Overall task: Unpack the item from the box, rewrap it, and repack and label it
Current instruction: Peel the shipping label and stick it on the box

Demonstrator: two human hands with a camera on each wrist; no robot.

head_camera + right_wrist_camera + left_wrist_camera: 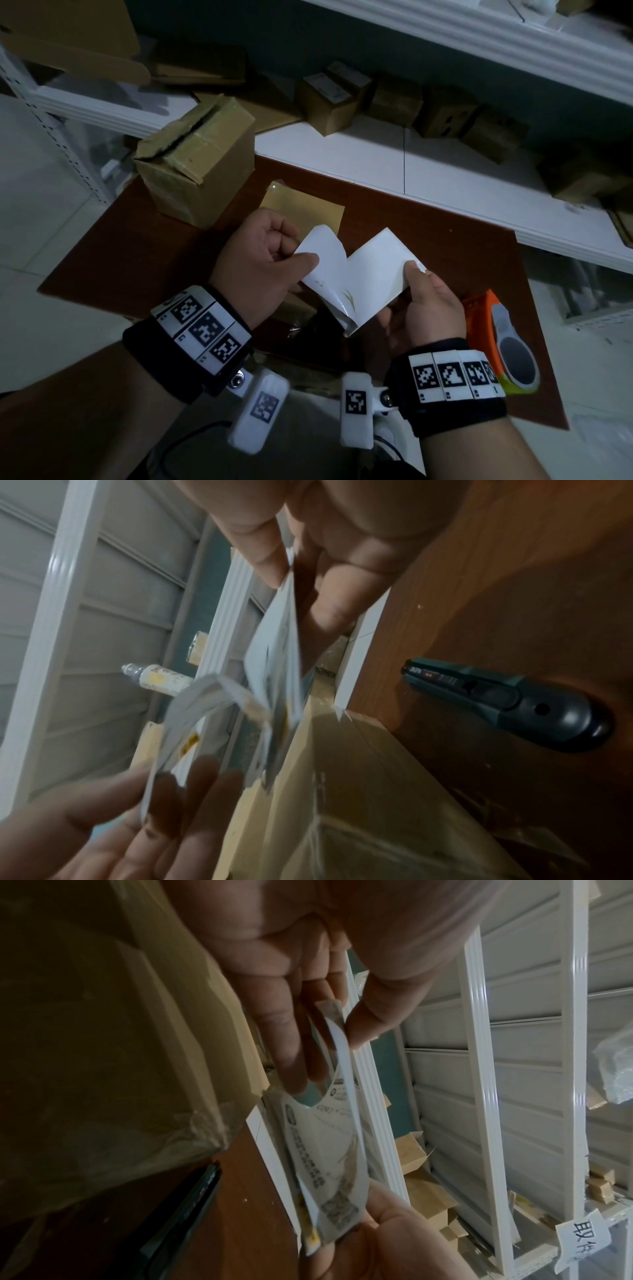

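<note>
A white shipping label (378,270) is split into two layers, joined only at the bottom fold. My left hand (301,255) pinches the curling left layer (325,263) between thumb and fingers. My right hand (412,274) pinches the flat right layer at its edge. In the left wrist view, the left hand (337,1031) holds the white strip, and print and a code show on the label (329,1153). In the right wrist view, the right hand (294,588) grips the sheet (274,658). Below my hands, a taped tan box (301,207) lies on the brown table (445,233).
A bigger cardboard box (198,161) with a torn top stands at the table's back left. An orange tape dispenser (493,329) lies to the right of my right wrist. A black utility knife (514,704) lies on the table. White shelves (445,164) behind hold several small cartons.
</note>
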